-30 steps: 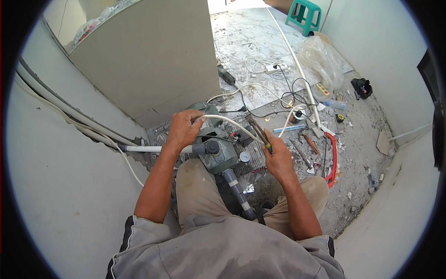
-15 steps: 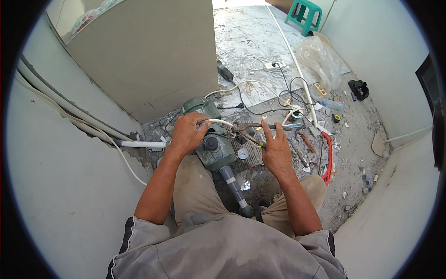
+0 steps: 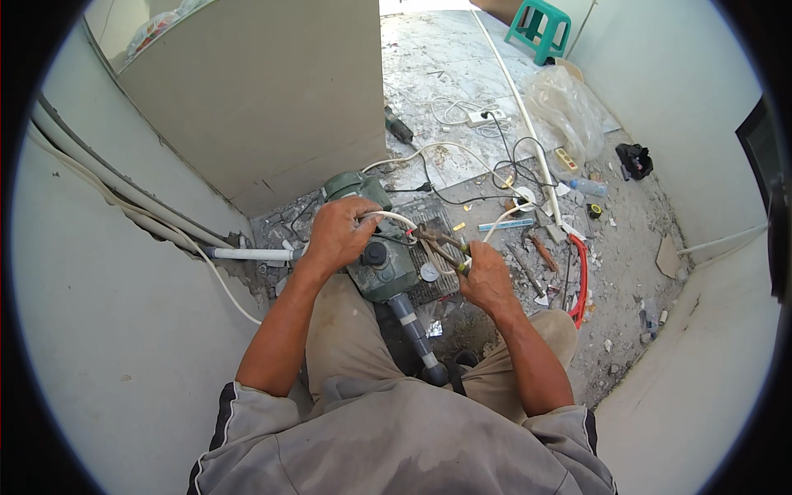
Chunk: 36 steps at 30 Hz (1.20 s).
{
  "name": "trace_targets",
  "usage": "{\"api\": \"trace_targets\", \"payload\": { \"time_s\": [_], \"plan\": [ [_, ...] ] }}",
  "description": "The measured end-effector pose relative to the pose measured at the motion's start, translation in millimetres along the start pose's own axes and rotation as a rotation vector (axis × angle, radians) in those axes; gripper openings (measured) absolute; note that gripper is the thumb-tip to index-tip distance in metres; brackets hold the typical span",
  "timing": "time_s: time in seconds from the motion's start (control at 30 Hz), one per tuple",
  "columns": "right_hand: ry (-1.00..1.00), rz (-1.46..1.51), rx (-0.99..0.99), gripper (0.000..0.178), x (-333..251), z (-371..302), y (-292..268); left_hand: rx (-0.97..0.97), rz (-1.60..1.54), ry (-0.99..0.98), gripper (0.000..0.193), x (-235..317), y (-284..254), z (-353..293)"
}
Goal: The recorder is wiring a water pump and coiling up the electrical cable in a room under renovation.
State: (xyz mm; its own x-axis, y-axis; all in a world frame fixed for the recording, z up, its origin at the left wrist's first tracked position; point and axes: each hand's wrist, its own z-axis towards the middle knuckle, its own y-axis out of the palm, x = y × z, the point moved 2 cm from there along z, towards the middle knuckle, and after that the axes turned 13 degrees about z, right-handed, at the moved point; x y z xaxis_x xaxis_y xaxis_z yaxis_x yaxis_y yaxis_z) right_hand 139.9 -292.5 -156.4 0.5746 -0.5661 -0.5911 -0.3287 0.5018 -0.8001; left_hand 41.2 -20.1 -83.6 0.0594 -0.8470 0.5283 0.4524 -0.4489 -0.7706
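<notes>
White cable held over a green water pump

White cable [image 3: 394, 218] runs between a person's two hands, just above a green water pump [image 3: 381, 262] that sits on the rubble-strewn floor [image 3: 627, 272] near the foot of a tall grey wall block [image 3: 272, 99].

At the far left, grey pipes [image 3: 107, 186] run along the pale wall. A white pipe [image 3: 247, 254] comes out of the broken wall base and reaches toward the pump.

The left hand [image 3: 338, 233] rests on top of the pump, its fingers curled shut around the cable. Below the pump body, a grey pipe with white bands [image 3: 412, 330] slopes down between the person's knees. A small round gauge [image 3: 429, 272] sits on the pump's right side.

The right hand [image 3: 485, 276] is just right of the pump, fingers closed on the handles of a pair of pliers [image 3: 437, 243]. The plier tips point left toward the cable beside the left hand; whether they grip it cannot be told.

Farther right, the floor holds loose black and white wires [image 3: 495, 165], a red curved hose [image 3: 584, 280] and scattered debris. A long white conduit [image 3: 520, 107] runs up toward the top edge. A crumpled clear plastic bag [image 3: 569, 107] lies near the right wall, a small black item [image 3: 634, 158] sits beside it, and a teal plastic stool [image 3: 540, 25] stands at the top right corner.
</notes>
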Motion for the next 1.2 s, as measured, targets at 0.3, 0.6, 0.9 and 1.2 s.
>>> {"api": "trace_targets", "payload": {
  "time_s": [0.3, 0.6, 0.9, 1.2],
  "plan": [
    [0.126, 0.165, -0.082, 0.036, 2, -11, 8, -0.158, 0.003, -0.014, 0.022, 14, -2, 7],
    [-0.11, 0.176, 0.069, 0.051, 11, -25, -19, -0.083, 0.05, -0.098, 0.019, 18, 1, 16],
    [-0.025, 0.134, 0.148, 0.034, 48, -52, -9, -0.008, 0.133, 0.042, 0.017, 50, 34, 0],
    [0.026, 0.212, 0.164, 0.034, 39, -57, 11, -0.138, 0.203, 0.044, 0.017, 44, 42, -5]
  ]
}}
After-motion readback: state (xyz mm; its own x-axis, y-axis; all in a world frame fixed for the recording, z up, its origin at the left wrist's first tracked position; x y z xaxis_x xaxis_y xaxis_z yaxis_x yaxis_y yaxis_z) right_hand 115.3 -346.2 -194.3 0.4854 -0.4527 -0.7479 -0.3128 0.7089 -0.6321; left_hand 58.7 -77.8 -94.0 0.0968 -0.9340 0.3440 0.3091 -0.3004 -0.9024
